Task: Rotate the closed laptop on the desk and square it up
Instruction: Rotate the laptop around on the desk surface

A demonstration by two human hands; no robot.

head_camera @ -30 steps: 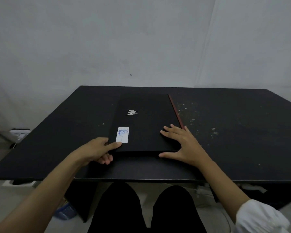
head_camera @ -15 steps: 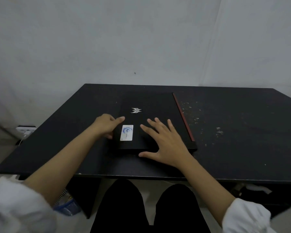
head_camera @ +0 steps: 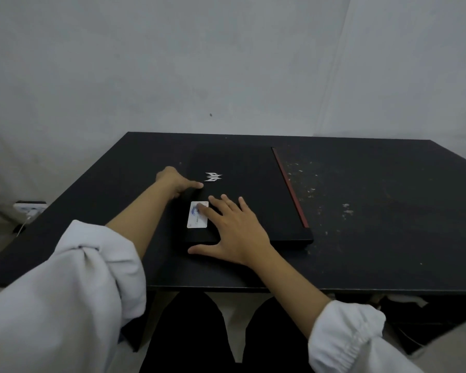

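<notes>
Near the desk front edge, right hand lies flat and open on the closed laptop, fingertip on its sticker. Further back, left hand loosely curled at the laptop's left edge, thumb on the lid, gripping nothing.

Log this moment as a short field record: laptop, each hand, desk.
laptop: closed black laptop flat on the desk, red strip along its right edge, silver logo and white sticker on the lid
left hand: left hand at the laptop's left edge, forefinger on the lid
right hand: right hand spread flat on the lid, a fingertip over the sticker, thumb by the near edge
desk: black desk, pale flecks right of the laptop
</notes>
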